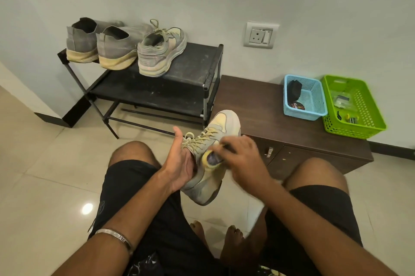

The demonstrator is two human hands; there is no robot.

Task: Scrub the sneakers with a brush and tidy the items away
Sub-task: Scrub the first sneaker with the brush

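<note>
The work looks to be in its middle stretch, and I judge the scrubbing still under way: a grey and pale-yellow laced sneaker (210, 154) is held up between the person's knees, toe pointing away toward the wall, while its mate, a matching grey and yellow sneaker (160, 50), sits on the top shelf of the black metal shoe rack (197, 62) beside a pair of grey knit slip-on shoes with cream soles (101, 44). Whether any of the shoes on the rack have been cleaned cannot be told from here. The left hand (179, 163) has its fingers tucked into the collar of the held sneaker, steadying it from inside, with the thumb pointing up and free. The right hand (241, 159) is curled over the sneaker's side and closes on a small brush with a dark handle (226, 147), most of it hidden under the fingers and blurred. Putting the items away has not begun as far as I can see. On the low dark-brown wooden cabinet (258, 105) to the right stand two perforated plastic baskets just beside each other: a light-blue basket (314, 100) holding a black object, its kind unclear, and a round dark tin with a printed lid, and a bright green basket (368, 105) holding a few small clear packets and small dark and yellow bits too tiny to name.
</note>
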